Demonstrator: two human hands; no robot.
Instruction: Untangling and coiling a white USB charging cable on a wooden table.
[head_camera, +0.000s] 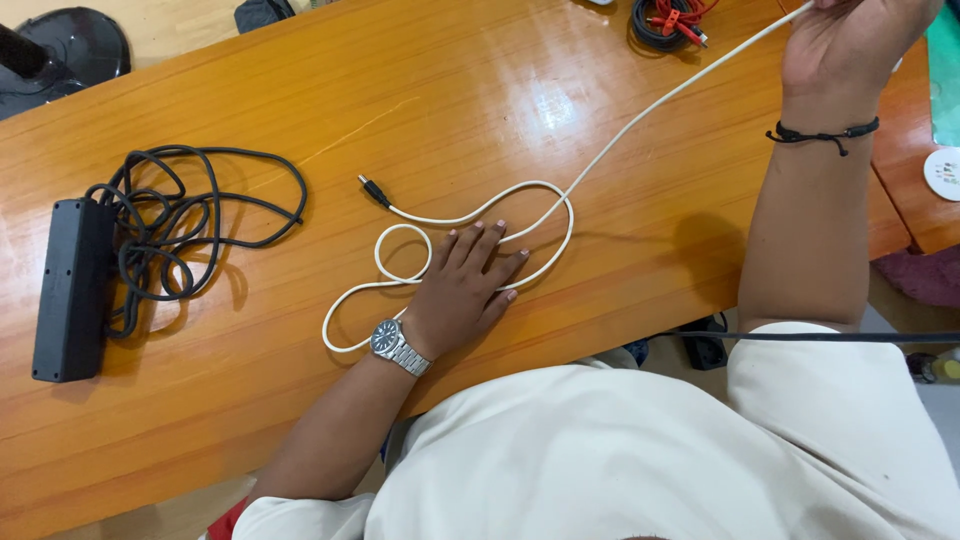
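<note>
left hand (465, 285) lies flat and open, pressing the white cable (540, 215) loops on the counter (300, 90); right hand (850, 45) grips the cable's far end. best to pull gently.

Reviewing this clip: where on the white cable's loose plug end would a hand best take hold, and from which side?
Likely the white cable just behind its dark plug, pinched from above. That end lies flat on the table, free of the loops under the left hand; the right hand holds the far stretch.

Office or workroom, long wooden table (300, 90), power strip (70, 290), cable bundles (665, 20)
</note>
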